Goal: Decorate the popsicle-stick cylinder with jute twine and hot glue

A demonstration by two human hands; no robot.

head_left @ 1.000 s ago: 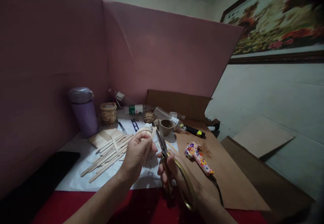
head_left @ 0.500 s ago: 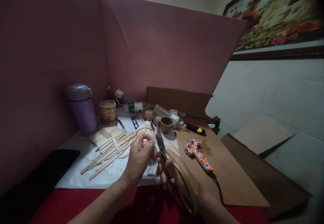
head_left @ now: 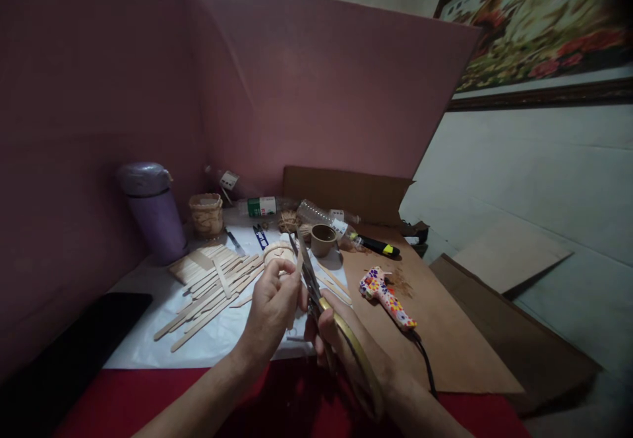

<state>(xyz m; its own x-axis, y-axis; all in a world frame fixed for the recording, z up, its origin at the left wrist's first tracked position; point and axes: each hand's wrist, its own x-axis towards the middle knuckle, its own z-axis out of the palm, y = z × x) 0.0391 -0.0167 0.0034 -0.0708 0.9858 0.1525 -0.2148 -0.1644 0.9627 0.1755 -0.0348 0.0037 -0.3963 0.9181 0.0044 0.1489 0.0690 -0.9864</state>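
Between thumb and fingers, my left hand (head_left: 277, 296) pinches a short wooden craft stick (head_left: 299, 263) that points upward. My right hand (head_left: 341, 339) grips a pair of scissors (head_left: 311, 280) by its gold-coloured handles. The dark blades lie right beside the stick, slightly parted; whether they touch it I cannot tell. Just behind my left hand is a round, pale wooden piece (head_left: 277, 250), partly covered by the fingers. Loose craft sticks (head_left: 212, 299) are heaped on the white sheet to the left.
A purple bottle (head_left: 154, 214) and a small woven-look pot (head_left: 206, 215) stand at the left. Behind are clear plastic bottles (head_left: 316, 212), twine (head_left: 288, 220) and a brown cup (head_left: 323, 240). On cardboard at right lie a flower-patterned glue gun (head_left: 388, 298) with its cord and a utility knife (head_left: 378, 247).
The view has shifted slightly, so the table things sit a little further left and higher. Both hands keep their hold; the stick now stands more upright beside the blades.
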